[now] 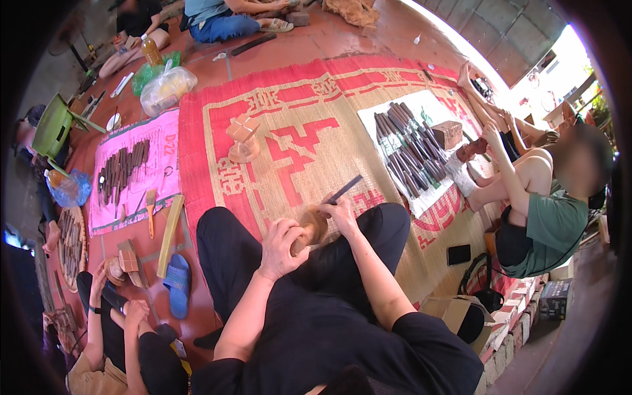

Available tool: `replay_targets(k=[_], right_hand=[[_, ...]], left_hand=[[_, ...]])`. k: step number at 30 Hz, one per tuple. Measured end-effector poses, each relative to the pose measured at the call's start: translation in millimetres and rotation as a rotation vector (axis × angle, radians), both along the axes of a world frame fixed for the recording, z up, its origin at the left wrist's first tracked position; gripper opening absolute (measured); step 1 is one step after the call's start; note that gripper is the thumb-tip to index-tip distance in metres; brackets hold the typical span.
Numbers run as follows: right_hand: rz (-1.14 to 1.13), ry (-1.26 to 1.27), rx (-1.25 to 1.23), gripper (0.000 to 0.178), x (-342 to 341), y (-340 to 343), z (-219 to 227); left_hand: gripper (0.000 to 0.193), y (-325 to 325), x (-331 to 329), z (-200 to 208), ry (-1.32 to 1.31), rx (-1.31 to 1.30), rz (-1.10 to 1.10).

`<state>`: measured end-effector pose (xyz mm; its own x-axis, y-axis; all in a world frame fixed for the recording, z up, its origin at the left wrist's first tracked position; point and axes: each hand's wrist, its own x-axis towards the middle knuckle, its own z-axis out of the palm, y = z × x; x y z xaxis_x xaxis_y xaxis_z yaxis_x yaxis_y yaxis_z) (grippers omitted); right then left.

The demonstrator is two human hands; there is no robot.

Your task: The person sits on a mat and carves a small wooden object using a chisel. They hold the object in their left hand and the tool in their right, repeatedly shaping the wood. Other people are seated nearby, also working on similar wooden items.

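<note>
Between my knees I hold a light-brown carved wooden piece (317, 226), rounded and partly covered by my fingers. My left hand (283, 245) is wrapped round its near left side. At its far right side, my right hand (341, 216) is closed on a dark, flat, bar-shaped tool (346, 189) whose free end points up and to the right, away from the wood. Which end of the tool touches the wood, if any, is hidden by the hand. Farther off on the mat stands another wooden carving (245, 151) with a blocky pale-brown top (243, 127).
A red and tan woven mat (289, 158) spreads before me. Several dark-handled tools (408, 145) lie on a white cloth at right, others (123, 170) on a pink cloth at left. A brush (151, 214) and blue slipper (177, 286) lie at left. People sit on both sides.
</note>
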<state>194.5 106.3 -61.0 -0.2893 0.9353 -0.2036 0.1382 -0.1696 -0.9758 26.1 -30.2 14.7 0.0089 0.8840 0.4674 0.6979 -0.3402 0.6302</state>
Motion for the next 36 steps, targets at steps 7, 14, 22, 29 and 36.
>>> replay_targets(k=[7,14,22,29,36], right_hand=[[-0.064,-0.023,-0.054,0.014,7,3,-21],[-0.246,-0.004,-0.057,0.013,3,6,-21],[-0.155,0.131,-0.166,0.012,0,0,-30],[-0.214,0.149,-0.184,0.011,-4,4,-20],[-0.332,0.043,-0.132,0.01,7,18,-40]], left_hand=[[0.033,1,3,-2,-0.002,0.017,0.009],[0.032,0,0,-2,-0.004,0.026,0.023],[0.032,4,5,-3,-0.005,0.023,0.025],[0.032,2,1,-6,0.0,-0.004,0.029],[0.033,1,2,-5,-0.004,-0.007,0.01]])
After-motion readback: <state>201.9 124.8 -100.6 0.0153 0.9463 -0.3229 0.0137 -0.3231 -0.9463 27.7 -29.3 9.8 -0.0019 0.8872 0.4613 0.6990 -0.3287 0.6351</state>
